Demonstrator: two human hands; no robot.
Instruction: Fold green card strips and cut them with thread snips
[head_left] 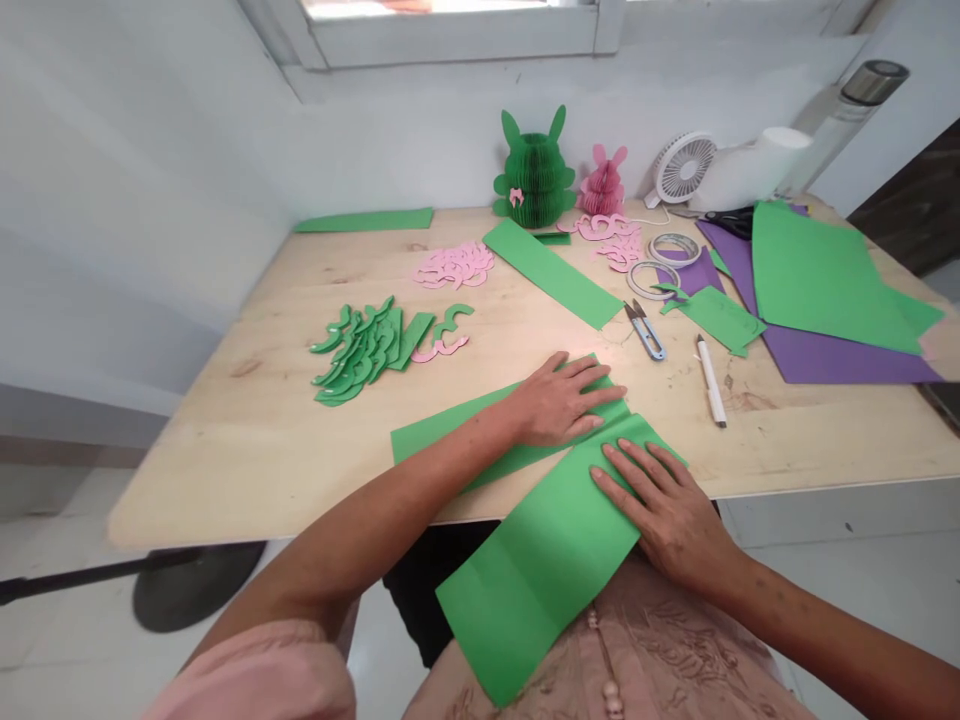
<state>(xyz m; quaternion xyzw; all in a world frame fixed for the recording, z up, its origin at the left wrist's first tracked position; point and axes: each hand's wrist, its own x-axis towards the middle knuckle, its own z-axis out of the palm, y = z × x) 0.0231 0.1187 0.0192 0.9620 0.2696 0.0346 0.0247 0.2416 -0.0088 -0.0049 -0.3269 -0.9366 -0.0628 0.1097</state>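
My left hand [562,400] lies flat with fingers spread on a long green paper strip [439,430] near the table's front edge. My right hand [671,505] rests palm down, fingers stretched, on a second length of green paper [536,555]. This nearer piece slants over the edge toward my lap and has a faint crease across it. The two lengths meet beneath my hands, and whether they are joined there I cannot tell. Left of them sits a pile of scalloped green paper cutouts [364,350], beside one pink cutout [441,348].
Behind are pink cutouts [456,265], a green strip [555,275], a green honeycomb paper figure [536,170] and a smaller pink one [602,185]. To the right lie blue thread snips [646,332], tape rolls [675,250], a white marker [711,382], green sheets [817,280] and a small fan [684,168].
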